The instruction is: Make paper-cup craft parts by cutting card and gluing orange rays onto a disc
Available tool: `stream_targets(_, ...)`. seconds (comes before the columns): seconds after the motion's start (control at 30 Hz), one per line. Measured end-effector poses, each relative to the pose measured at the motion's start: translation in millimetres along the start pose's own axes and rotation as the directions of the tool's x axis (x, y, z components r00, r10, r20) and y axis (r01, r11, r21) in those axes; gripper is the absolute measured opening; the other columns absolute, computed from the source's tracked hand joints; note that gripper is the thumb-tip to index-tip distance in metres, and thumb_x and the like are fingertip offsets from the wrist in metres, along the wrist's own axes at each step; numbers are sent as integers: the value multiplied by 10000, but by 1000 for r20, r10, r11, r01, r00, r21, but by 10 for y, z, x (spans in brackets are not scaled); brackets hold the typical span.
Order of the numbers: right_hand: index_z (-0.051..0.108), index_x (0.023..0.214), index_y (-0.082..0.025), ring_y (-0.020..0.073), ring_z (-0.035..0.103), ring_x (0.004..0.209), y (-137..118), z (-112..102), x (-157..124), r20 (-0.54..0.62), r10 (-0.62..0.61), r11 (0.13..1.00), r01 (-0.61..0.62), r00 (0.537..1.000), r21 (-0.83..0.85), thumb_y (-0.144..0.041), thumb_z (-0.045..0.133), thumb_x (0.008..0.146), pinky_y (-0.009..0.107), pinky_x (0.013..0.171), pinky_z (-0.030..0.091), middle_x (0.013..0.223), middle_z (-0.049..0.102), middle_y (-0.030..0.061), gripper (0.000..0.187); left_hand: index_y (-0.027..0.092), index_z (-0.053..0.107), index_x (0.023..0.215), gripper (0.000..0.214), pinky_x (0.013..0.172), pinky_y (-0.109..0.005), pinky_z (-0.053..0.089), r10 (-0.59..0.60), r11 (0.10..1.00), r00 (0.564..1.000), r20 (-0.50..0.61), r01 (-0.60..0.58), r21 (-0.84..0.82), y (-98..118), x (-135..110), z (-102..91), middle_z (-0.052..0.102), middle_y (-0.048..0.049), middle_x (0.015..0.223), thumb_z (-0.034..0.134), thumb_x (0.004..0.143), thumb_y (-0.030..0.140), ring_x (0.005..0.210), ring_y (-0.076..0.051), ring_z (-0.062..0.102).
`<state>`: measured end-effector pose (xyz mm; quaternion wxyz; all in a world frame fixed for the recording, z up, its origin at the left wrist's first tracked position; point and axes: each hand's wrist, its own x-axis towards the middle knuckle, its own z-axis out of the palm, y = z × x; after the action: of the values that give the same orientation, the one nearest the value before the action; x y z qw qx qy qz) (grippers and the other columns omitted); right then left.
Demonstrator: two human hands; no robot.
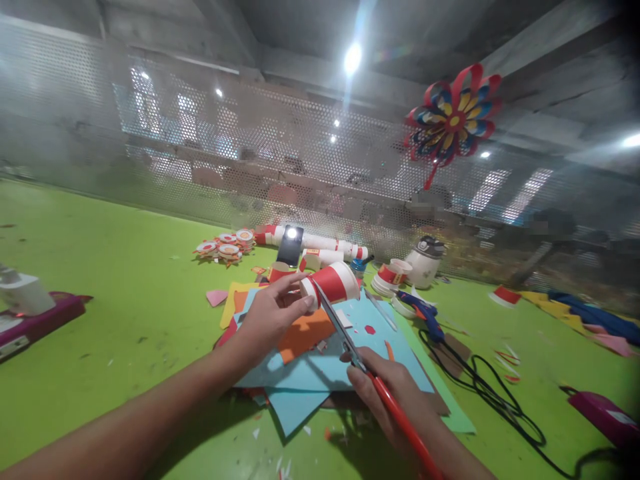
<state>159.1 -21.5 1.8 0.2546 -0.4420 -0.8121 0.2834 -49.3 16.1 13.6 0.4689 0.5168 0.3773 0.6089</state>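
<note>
A paper cup point(337, 283), white with a wide red band, lies on its side in the air, its base end held by the fingers of my left hand point(273, 310). Long scissors point(373, 373) with red handles are gripped in my right hand point(383, 387). Their blades reach up to the cup near its base end and look nearly closed; whether they cut into it I cannot tell. Below both hands lie stacked sheets of light blue paper point(320, 373) with an orange piece point(305, 333) on top.
Behind stand a phone point(290, 245), a long red-and-white tube point(320, 241), more paper cups point(390, 277) and a white jar point(425, 261). On the right are a blue glue gun point(424, 313), its black cable point(493, 393) and a purple power strip point(605, 413). Another strip point(45, 320) sits left.
</note>
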Motion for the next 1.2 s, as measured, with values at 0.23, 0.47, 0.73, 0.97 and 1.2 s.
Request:
stream_targets(0.23,586,937,-170,138,501,597,-11,25,-33,-26,27,1000,-27,999,-3,-521,377,927,242,561,368,676,582,8,409,95,578,1155,504,775,-324,526,-2,1000,1000,-26,3,23,-13,-2,0,697,-92,911,707,692,246,792,-181,655)
stream_targets(0.47,569,858,-172,131,489,583,-35,33,-18,-27,32,999,-32,999,-14,-492,382,924,241,554,358,660,564,-1,376,107,597,1101,450,758,-344,538,-26,1000,996,-81,25,-18,-19,22,-3,656,-128,1050,679,742,365,842,-199,643)
stream_targets(0.73,600,1001,-156,141,523,601,-16,12,-13,10,35,999,-35,999,26,-552,362,918,235,553,404,697,585,15,470,105,592,1025,387,791,-339,505,-10,998,996,-87,15,57,9,11,-1,672,-127,990,701,711,302,871,-208,641)
stream_targets(0.97,597,934,-156,142,536,630,-36,29,-40,7,24,999,-24,1000,45,-556,335,934,240,576,406,722,615,37,478,113,585,976,324,782,-348,502,-5,996,996,-89,13,87,18,-25,38,673,-128,993,677,733,308,865,-209,646)
stream_targets(1.2,587,906,-168,133,512,579,-52,45,-48,-35,34,999,-34,999,-4,-538,365,925,240,540,381,666,603,13,432,130,594,945,292,769,-367,514,6,993,994,-108,7,116,0,-30,44,688,-96,922,675,732,312,832,-215,662)
